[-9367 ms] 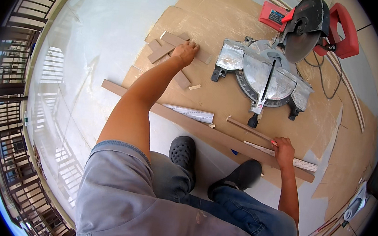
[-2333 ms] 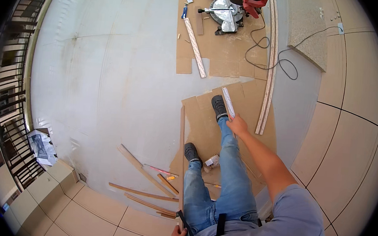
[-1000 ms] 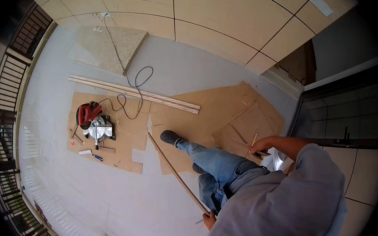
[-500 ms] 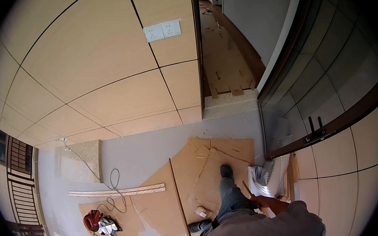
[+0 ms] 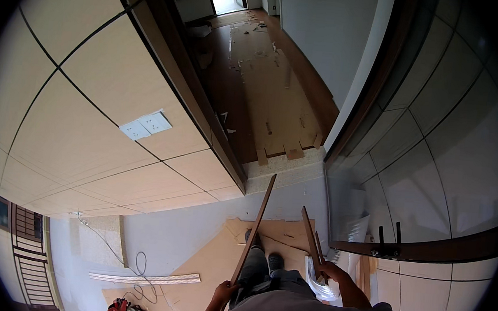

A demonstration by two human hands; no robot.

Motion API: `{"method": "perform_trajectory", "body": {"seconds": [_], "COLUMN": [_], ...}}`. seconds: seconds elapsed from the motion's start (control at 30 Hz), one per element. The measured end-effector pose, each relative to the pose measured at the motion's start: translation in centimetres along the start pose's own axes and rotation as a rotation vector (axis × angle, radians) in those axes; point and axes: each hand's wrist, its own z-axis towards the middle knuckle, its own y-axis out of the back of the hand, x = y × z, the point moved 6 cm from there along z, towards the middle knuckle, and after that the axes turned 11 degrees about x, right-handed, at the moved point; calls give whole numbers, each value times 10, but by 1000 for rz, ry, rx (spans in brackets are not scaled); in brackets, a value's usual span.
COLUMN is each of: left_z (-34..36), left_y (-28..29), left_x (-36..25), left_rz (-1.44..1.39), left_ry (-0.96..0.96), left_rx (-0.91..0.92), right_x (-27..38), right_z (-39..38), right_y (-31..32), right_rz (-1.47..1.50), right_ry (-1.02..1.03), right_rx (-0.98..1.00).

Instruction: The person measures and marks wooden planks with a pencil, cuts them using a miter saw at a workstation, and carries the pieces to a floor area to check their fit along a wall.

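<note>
My left hand (image 5: 225, 290), low in the middle, is closed round a long, narrow brown wooden strip (image 5: 259, 215) that slants up toward the doorway threshold. My right hand (image 5: 329, 270), farther right, grips shorter brown strips (image 5: 310, 229), held tilted upward. Below both strips is brown cardboard (image 5: 197, 254) on the grey floor, with my shoes (image 5: 275, 262) on it. Beside my right hand lies crumpled silvery material (image 5: 321, 284).
An open doorway (image 5: 272, 157) shows a cardboard-covered corridor. A glass door (image 5: 411, 180) is at right, a tiled wall (image 5: 88, 113) with sockets (image 5: 145, 125) at left. A red saw (image 5: 120, 308), pale strips (image 5: 143, 277) and a looping cable (image 5: 141, 263) lie lower left.
I have turned from the saw to face the doorway, where more corridor now shows. Both hands, still holding strips, appear more upright and closer to the frame's lower middle.
</note>
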Motion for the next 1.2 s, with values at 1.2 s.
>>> {"method": "perform_trajectory", "body": {"seconds": [1.2], "left_z": [534], "left_y": [281], "left_x": [-901], "left_rz": [151], "left_ry": [-167], "left_rx": [-251], "right_x": [651], "right_z": [229], "right_y": [441], "right_rz": [-251], "right_ry": [76], "right_rx": [-47]}}
